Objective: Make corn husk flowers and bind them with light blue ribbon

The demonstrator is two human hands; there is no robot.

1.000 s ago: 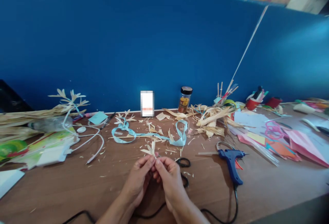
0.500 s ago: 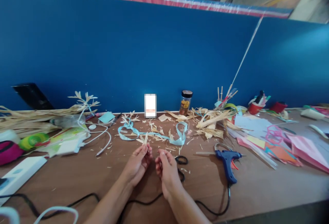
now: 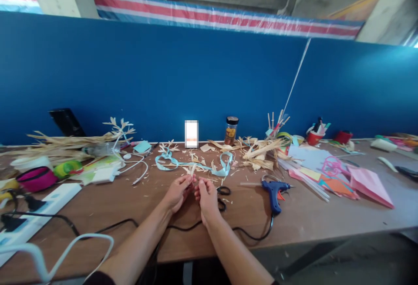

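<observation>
Over the middle of the brown table, my left hand pinches a small pale corn husk flower, its petals poking up past the fingertips. My right hand is close beside it with thumb and fingers pressed together; whatever lies between them is too small to make out. Just beyond the hands, a light blue ribbon curls across the table among pale scraps. Black-handled scissors lie right of my right hand, their blades partly hidden. Farther right rests a blue glue gun with its cord trailing toward me.
Dried husks are heaped behind the glue gun, near a dark-lidded jar. Coloured paper covers part of the right side. At left are a white power strip, cables and a magenta roll. A blue partition stands behind.
The view has tilted up and shifted slightly, so the table's front edge shows. My right hand has come closer to my left, which keeps its pinch on the husk flower.
</observation>
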